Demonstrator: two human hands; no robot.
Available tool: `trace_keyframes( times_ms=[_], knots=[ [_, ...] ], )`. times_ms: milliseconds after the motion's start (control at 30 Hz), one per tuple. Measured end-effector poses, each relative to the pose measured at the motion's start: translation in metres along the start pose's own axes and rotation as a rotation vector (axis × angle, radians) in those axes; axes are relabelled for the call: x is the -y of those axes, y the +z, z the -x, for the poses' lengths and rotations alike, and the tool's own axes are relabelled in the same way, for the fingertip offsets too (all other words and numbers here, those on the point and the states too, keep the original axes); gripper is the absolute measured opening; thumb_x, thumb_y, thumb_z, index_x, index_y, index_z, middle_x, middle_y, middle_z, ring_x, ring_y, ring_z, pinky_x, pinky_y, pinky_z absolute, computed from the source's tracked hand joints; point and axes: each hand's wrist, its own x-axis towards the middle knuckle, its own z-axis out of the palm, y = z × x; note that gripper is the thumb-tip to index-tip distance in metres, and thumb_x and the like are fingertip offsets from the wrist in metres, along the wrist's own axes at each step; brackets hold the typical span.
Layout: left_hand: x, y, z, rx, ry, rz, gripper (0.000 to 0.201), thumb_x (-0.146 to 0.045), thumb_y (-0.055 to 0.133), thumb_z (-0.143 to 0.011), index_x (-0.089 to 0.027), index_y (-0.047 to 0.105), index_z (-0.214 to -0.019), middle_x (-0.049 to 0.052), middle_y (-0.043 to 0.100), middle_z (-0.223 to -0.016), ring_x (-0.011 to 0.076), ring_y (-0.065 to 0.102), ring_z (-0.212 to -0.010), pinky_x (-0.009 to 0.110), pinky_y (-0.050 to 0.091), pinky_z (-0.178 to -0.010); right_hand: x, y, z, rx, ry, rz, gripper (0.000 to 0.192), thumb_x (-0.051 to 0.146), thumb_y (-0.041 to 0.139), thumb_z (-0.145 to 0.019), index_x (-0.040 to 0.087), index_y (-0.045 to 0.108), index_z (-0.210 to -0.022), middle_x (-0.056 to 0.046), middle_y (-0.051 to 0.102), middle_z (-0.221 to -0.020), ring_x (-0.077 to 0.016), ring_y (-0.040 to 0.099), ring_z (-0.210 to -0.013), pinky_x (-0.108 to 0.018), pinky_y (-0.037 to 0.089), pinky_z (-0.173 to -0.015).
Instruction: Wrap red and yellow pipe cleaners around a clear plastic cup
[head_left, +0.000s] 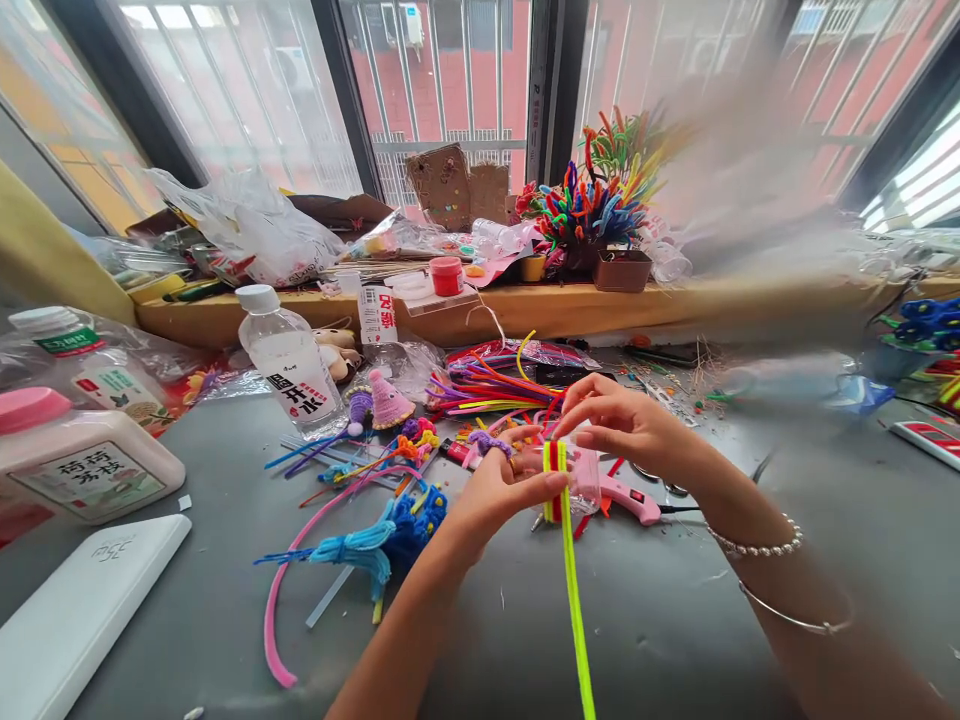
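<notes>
1. Left hand [501, 487]: we hold a small bundle of red and yellow fuzzy pipe-cleaner stems [555, 478], fingers clamped on it, thumb pressed against its left side.
2. Right hand [626, 425]: at 1 o'clock of the bundle, our fingers pinched together on its upper end; a pearl bracelet [757, 547] and a thin silver bangle [795, 620] on the wrist.
3. Long neon-yellow pipe-cleaner stem [576, 610]: hangs from the bundle toward 6 o'clock, over the grey surface [675, 620], near centre.
4. Pink hot-glue gun [626, 498]: lies on the surface just behind the bundle, at 3 o'clock of it.
5. Loose heap of multicoloured pipe cleaners [487, 385]: at 11 o'clock of our hands.
6. Blue fuzzy tassel piece [390, 535] and long pink curved stem [281, 590]: at 9 o'clock of the left hand.
7. Clear plastic water bottle with white cap [289, 360]: upright, at 10 o'clock.
8. White flat box [82, 610]: far 8 o'clock.
</notes>
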Motion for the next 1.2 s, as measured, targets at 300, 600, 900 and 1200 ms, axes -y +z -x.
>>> trace_keyframes(
  times_ms=[300,600,900,1200],
  knots=[
    [-0.001,0.006,0.002,-0.032,-0.012,-0.114,0.087,-0.031,0.075,-0.055,-0.020,0.031,-0.129,0.013,0.064,-0.100,0.0272,0.062,-0.091,0.039,0.046,-0.078,0.015,0.008,0.003,0.026,0.083,0.044,0.028,0.042,0.057,-0.074,0.018,0.063,-0.061,-0.003,0.052,-0.087,-0.0114,0.052,-0.080,-0.025,0.043,-0.069],
    [0.006,0.004,0.002,-0.115,0.077,-0.176,0.090,-0.023,0.079,-0.046,-0.020,0.037,-0.126,0.004,0.065,-0.078,0.0203,0.063,-0.072,0.030,0.048,-0.063,0.012,0.009,0.003,0.029,0.116,0.070,0.025,0.041,0.060,-0.072,0.019,0.065,-0.061,-0.003,0.053,-0.087,-0.0114,0.053,-0.077,-0.027,0.043,-0.070],
    [0.001,0.006,0.000,-0.020,0.010,-0.089,0.090,-0.028,0.075,-0.055,-0.022,0.028,-0.131,0.009,0.063,-0.096,0.0235,0.062,-0.087,0.033,0.048,-0.073,0.014,0.000,0.003,0.010,0.117,0.061,0.027,0.043,0.058,-0.072,0.021,0.065,-0.060,-0.003,0.056,-0.088,-0.0136,0.055,-0.082,-0.029,0.043,-0.074],
    [-0.002,0.008,0.002,-0.013,0.020,-0.137,0.091,-0.024,0.076,-0.055,-0.024,0.026,-0.132,0.012,0.059,-0.106,0.0252,0.060,-0.094,0.037,0.047,-0.080,0.016,0.003,0.004,-0.068,0.134,0.063,0.028,0.044,0.060,-0.071,0.020,0.063,-0.057,-0.003,0.055,-0.090,-0.0161,0.054,-0.089,-0.030,0.043,-0.075]
  ],
)
